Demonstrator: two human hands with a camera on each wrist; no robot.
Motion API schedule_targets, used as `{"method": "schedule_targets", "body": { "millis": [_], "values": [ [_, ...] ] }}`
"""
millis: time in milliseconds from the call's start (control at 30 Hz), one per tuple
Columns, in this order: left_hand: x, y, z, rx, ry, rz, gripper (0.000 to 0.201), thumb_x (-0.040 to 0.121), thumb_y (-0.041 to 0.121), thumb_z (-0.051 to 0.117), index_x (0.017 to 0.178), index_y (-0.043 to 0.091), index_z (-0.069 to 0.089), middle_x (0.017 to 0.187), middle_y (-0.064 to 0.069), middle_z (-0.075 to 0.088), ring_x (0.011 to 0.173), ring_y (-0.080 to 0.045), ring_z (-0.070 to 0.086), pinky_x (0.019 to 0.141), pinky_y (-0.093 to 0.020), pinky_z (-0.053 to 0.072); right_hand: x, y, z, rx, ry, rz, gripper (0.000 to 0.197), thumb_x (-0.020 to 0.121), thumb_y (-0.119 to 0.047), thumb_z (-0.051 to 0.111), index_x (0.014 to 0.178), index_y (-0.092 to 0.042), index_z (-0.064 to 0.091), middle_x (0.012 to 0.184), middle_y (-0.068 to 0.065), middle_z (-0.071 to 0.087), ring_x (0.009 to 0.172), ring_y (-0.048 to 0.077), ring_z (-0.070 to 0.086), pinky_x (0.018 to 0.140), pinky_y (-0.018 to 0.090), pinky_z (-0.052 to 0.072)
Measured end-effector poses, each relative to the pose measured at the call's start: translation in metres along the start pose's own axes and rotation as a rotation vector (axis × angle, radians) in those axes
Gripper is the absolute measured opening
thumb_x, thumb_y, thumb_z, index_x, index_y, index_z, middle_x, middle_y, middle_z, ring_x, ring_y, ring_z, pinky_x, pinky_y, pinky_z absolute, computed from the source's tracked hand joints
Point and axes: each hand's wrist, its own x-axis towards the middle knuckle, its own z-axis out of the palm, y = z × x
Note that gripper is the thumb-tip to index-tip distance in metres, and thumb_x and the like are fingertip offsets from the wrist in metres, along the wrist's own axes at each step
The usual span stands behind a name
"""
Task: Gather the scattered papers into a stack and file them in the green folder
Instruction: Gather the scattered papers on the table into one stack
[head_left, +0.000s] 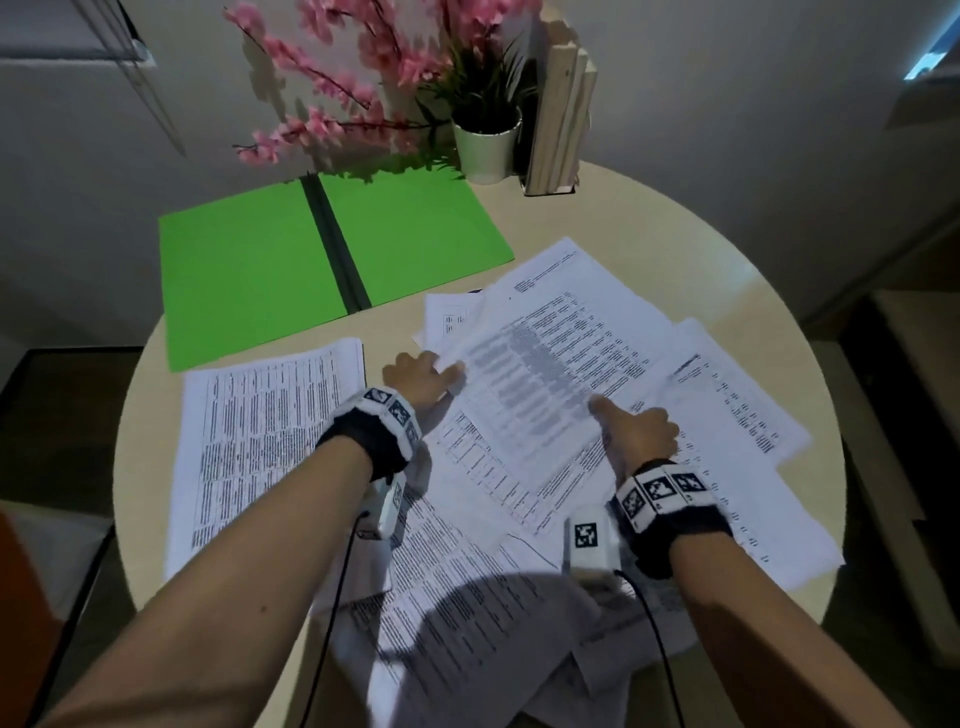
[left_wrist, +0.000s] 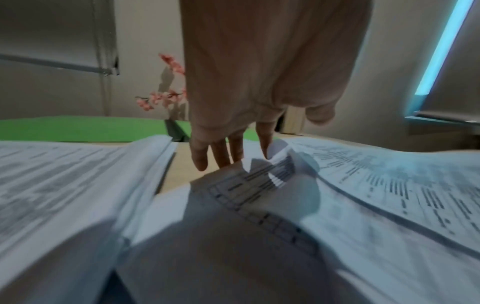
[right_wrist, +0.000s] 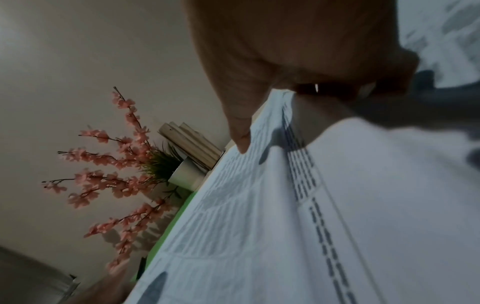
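Observation:
Printed white papers lie scattered over the round beige table (head_left: 649, 228). The green folder (head_left: 249, 270) lies open and flat at the back left, also seen in the left wrist view (left_wrist: 78, 128). A neater pile of sheets (head_left: 260, 431) lies left of my arms. My left hand (head_left: 426, 371) reaches the left edge of the top sheet (head_left: 545, 353); its fingers (left_wrist: 221, 156) point down straight against the curled edge, thumb apart. My right hand (head_left: 631, 426) pinches that sheet's near right edge, thumb (right_wrist: 239, 133) on top, fingers curled beneath.
A white pot (head_left: 488, 145) with a green plant and pink blossom branches (head_left: 332, 78) stands at the back of the table. Beside it on the right is a wooden holder (head_left: 558, 119). Papers overhang the table's near edge. A wall is close behind.

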Motion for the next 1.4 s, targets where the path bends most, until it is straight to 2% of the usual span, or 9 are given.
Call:
{"method": "schedule_targets", "body": {
  "millis": [167,267,400,467,700,833,1033,1200,1400],
  "values": [
    [-0.033,0.011,0.024,0.007,-0.105,0.132,0.073,0.087,0.062,0.030,0.143,0.015,0.027,0.139,-0.017,0.039,0.127,-0.035,0.040,0.106,-0.048,0.035,0.002,-0.028,0.032,0.233,-0.135,-0.064,0.061,0.073,-0.022,0.070,0.126,-0.005,0.043,0.115,0.016,0.054,0.102,0.029,0.056,0.083,0.039,0.050],
    [-0.042,0.011,0.019,-0.400,-0.094,0.139,0.077,0.083,0.060,0.044,0.142,0.015,0.022,0.140,-0.014,0.042,0.115,-0.027,0.050,0.090,-0.033,0.044,0.002,-0.025,0.034,0.135,-0.160,-0.123,0.018,0.075,-0.004,0.056,0.090,-0.009,0.047,0.081,0.013,0.052,0.077,0.025,0.051,0.066,0.031,0.042],
    [-0.051,0.007,0.004,-1.046,-0.035,-0.031,0.099,0.066,0.065,0.063,0.142,0.025,0.015,0.154,-0.012,0.025,0.135,-0.030,0.037,0.110,-0.042,0.034,-0.017,-0.021,0.008,0.190,-0.174,-0.300,0.010,0.085,-0.002,0.049,0.093,-0.007,0.046,0.075,0.015,0.053,0.062,0.023,0.051,0.052,0.030,0.043],
    [-0.055,0.007,-0.001,-1.097,0.090,0.003,0.084,0.079,0.045,0.063,0.144,0.013,0.019,0.144,-0.008,0.038,0.129,-0.027,0.044,0.098,-0.023,0.039,-0.037,-0.026,-0.015,0.243,-0.181,-0.457,0.009,0.090,-0.006,0.051,0.096,-0.011,0.048,0.069,0.003,0.049,0.059,0.017,0.049,0.048,0.022,0.043],
    [-0.092,0.029,-0.062,-1.280,0.185,0.382,0.022,0.068,0.018,0.077,0.086,0.017,0.064,0.065,0.014,0.074,0.066,-0.001,0.068,0.070,-0.022,0.057,-0.088,-0.058,-0.083,0.474,-0.178,-0.790,0.030,0.083,-0.025,0.066,0.094,-0.001,0.054,0.074,0.004,0.057,0.070,0.009,0.056,0.066,0.026,0.049],
    [-0.124,0.036,-0.097,-1.204,0.359,0.569,0.053,0.031,0.052,0.084,0.070,0.020,0.070,0.067,0.020,0.073,0.074,0.000,0.067,0.086,-0.022,0.053,-0.117,-0.076,-0.110,0.647,-0.146,-0.879,0.041,0.061,-0.037,0.081,0.090,-0.012,0.066,0.081,-0.008,0.074,0.088,0.015,0.067,0.090,0.038,0.054],
    [-0.142,0.016,-0.107,-1.080,0.267,0.708,0.092,0.023,0.067,0.081,0.098,0.020,0.055,0.084,0.016,0.071,0.084,-0.001,0.066,0.087,-0.020,0.049,-0.141,-0.065,-0.113,0.722,-0.255,-0.979,0.047,0.054,-0.021,0.082,0.095,-0.026,0.059,0.088,-0.014,0.073,0.091,0.003,0.066,0.079,0.016,0.052],
    [-0.145,0.001,-0.085,-1.043,0.130,0.645,0.066,0.042,0.037,0.088,0.101,0.020,0.063,0.085,0.012,0.075,0.079,0.005,0.069,0.075,-0.014,0.054,-0.141,-0.058,-0.074,0.723,-0.265,-0.892,0.063,0.058,-0.029,0.084,0.112,-0.011,0.059,0.108,0.012,0.066,0.102,0.024,0.063,0.090,0.033,0.052],
    [-0.132,-0.001,-0.049,-1.055,0.289,0.409,0.012,0.080,0.003,0.067,0.088,0.010,0.064,0.084,-0.003,0.066,0.052,0.014,0.060,0.061,-0.010,0.052,-0.126,-0.039,-0.027,0.726,-0.217,-0.656,0.041,0.074,-0.009,0.074,0.112,-0.001,0.061,0.081,-0.013,0.072,0.076,-0.001,0.067,0.073,0.018,0.051]
  ]
}}
